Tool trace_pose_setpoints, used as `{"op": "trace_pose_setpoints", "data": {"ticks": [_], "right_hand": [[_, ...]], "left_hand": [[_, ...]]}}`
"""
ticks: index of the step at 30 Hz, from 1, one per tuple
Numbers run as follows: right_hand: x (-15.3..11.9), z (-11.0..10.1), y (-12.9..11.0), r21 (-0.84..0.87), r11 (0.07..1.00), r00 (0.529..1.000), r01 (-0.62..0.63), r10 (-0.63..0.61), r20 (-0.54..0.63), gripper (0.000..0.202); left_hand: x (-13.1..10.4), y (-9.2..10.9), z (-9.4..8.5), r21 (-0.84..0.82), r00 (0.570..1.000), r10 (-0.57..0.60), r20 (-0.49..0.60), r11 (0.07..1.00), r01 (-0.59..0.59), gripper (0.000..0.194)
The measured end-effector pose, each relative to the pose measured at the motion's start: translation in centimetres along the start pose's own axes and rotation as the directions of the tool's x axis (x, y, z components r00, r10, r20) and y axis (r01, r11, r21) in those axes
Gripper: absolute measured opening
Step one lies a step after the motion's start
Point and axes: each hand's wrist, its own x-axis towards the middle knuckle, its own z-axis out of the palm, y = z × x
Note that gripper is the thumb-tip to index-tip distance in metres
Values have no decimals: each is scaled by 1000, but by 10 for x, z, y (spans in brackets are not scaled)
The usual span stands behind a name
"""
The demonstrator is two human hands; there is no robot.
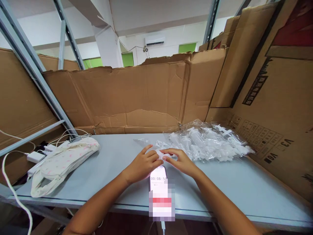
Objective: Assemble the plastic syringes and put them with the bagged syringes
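My left hand (144,163) and my right hand (178,160) meet over the middle of the grey table (244,186), fingertips pinching a small white plastic part (160,153) between them. Just below the hands a phone (158,186) lies flat on the table, its lit screen showing a running timer. To the right of my right hand lies a heap of clear plastic bags (207,140) filled with white and transparent plastic parts. A few loose white pieces (160,143) and a clear wrapper (141,141) rest just beyond my fingers.
A cream cloth bag (61,161) lies at the left of the table, beside white chargers and cables (36,156). Cardboard sheets (146,94) wall in the back and right side. A grey metal shelf frame (36,85) slants at the left.
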Motion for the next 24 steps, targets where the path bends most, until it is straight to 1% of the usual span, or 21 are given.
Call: {"op": "trace_pose_setpoints", "data": {"ticks": [3, 5, 9, 11, 13, 16, 18, 21, 24], "right_hand": [[1, 3, 0, -1, 1000, 1000, -25, 25, -2, 34], [1, 5, 1, 46, 998, 999, -47, 46, 15, 36], [2, 7, 2, 155, 982, 991, -108, 94, 96, 39], [2, 8, 3, 163, 978, 986, -129, 109, 125, 39], [2, 7, 3, 134, 985, 990, -113, 101, 98, 37], [3, 5, 4, 83, 996, 999, -45, 44, 6, 31], [3, 5, 5, 93, 995, 999, -19, 22, -32, 28], [3, 6, 8, 155, 987, 999, -34, 39, -30, 30], [3, 8, 8, 167, 984, 998, -56, 61, -22, 31]], "left_hand": [[0, 2, 2, 60, 1000, -13, -5, 998, 14, 20], [0, 1, 3, 69, 1000, -5, -22, 998, 7, 18], [2, 0, 5, 55, 995, -15, -100, 998, 21, 20], [2, 0, 5, 28, 992, -25, -123, 999, 28, 21], [2, 0, 5, -8, 992, -33, -119, 999, 32, 21], [1, 1, 4, -54, 996, -50, -76, 997, 46, 19], [-1, 2, 4, -90, 997, -57, -47, 995, 53, 18], [-2, 2, 3, -149, 997, -68, -32, 987, 63, 20], [-1, 0, 2, -173, 990, -110, -92, 980, 92, 23]]}}
